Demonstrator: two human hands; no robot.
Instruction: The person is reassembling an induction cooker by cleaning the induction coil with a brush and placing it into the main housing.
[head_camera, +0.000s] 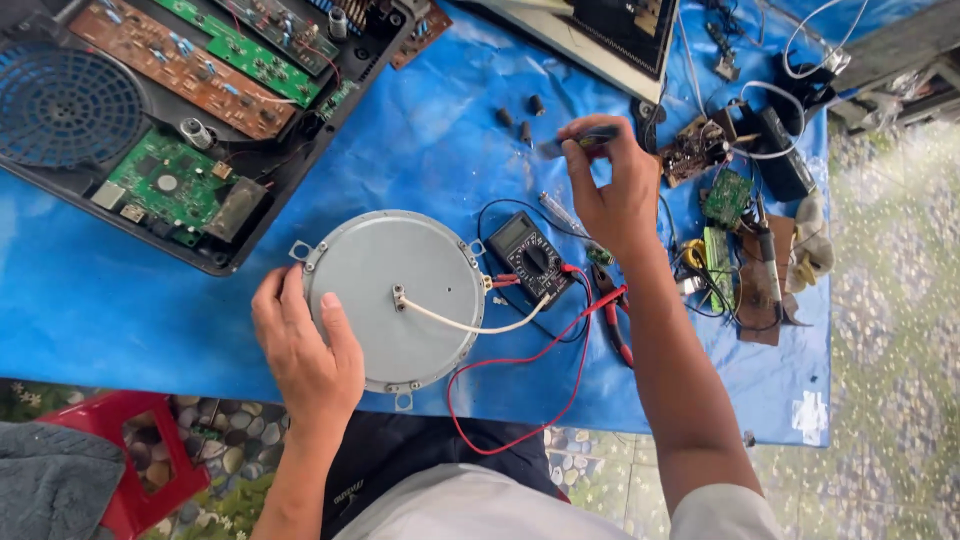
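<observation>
A round grey metal disc (400, 270) with small mounting tabs lies on the blue table cover (120, 300). My left hand (305, 350) rests on the disc's near left rim, thumb on its face. A white wire (470, 325) runs from the disc's centre stud toward a dark handheld multimeter (530, 258) just right of it. My right hand (610, 185) is raised above the table beyond the meter, fingers pinched on a thin dark tool (575, 143). Red (520, 365) and black test leads trail from the meter.
An opened black appliance case (150, 120) with green and brown circuit boards fills the far left. Red-handled pliers (615, 320) lie by the meter. Loose boards, cables and a black adapter (780, 150) crowd the far right. A red stool (140, 455) stands under the near edge.
</observation>
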